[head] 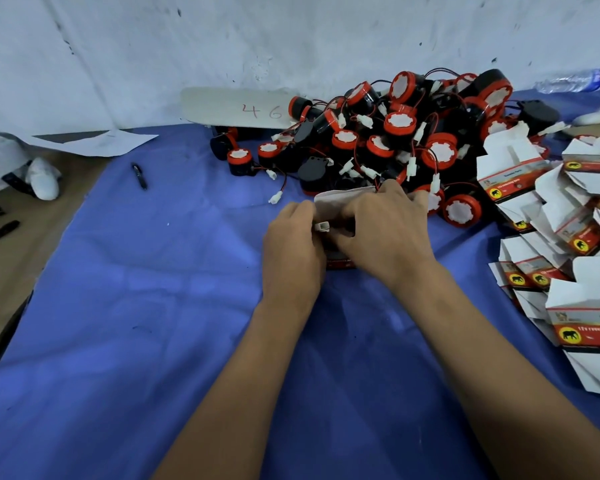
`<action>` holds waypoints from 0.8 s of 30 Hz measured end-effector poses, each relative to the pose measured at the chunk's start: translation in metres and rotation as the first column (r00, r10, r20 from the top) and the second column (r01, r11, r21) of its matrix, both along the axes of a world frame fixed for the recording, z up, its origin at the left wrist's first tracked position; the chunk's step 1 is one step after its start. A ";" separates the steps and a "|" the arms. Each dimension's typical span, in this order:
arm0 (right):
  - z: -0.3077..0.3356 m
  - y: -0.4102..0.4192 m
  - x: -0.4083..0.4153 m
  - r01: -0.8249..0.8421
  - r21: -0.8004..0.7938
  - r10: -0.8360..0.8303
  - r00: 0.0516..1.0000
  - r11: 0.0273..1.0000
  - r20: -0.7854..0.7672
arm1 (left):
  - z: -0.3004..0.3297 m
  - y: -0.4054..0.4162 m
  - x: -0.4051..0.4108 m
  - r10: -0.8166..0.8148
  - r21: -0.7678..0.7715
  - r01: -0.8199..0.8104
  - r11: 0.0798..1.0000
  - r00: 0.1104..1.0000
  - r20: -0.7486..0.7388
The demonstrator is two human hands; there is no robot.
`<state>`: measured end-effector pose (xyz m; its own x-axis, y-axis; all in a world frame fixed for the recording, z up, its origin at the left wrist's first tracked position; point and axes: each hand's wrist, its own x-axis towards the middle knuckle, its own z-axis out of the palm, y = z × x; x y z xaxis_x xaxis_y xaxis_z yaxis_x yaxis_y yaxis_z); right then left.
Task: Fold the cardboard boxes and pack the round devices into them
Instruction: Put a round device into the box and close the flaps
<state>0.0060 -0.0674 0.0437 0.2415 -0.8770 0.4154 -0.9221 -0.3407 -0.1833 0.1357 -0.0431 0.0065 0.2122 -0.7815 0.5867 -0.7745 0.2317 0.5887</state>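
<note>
Both hands meet over a small cardboard box [329, 204] standing on the blue cloth [153, 306]. My left hand [291, 244] grips the box's left side, and a white wire connector [322, 226] sticks out by its fingers. My right hand [381, 226] curls over the box's top and right side, by its raised white flap. Whether a device is inside the box is hidden. Behind the hands lies a heap of round black-and-red devices [395, 133] with red and black wires. Flat and half-folded printed boxes [568, 237] are stacked at the right.
A black pen [139, 175] lies on the cloth at the left. A cardboard strip marked "46" [236, 107] leans at the wall. White paper [94, 142] and white gear with straps [21, 174] sit at the far left. A plastic bottle [572, 79] lies at the back right.
</note>
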 end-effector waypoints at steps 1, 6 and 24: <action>0.001 0.000 -0.001 -0.005 0.017 0.005 1.000 1.000 0.010 | 0.002 0.001 -0.001 0.018 0.019 -0.019 1.000 0.999 0.038; -0.003 -0.002 0.003 -0.039 0.127 0.021 0.989 0.991 0.143 | 0.010 0.000 -0.002 0.079 0.141 -0.101 0.985 0.986 0.149; -0.002 0.013 0.001 -0.021 0.176 -0.001 0.993 0.984 0.120 | 0.027 0.004 0.006 0.006 0.299 -0.106 0.949 0.949 0.316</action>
<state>0.0065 -0.0541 0.0416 0.2088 -0.9370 0.2802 -0.8868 -0.3022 -0.3497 0.1416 -0.0386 0.0332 0.1088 -0.9258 0.3620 -0.9347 0.0287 0.3543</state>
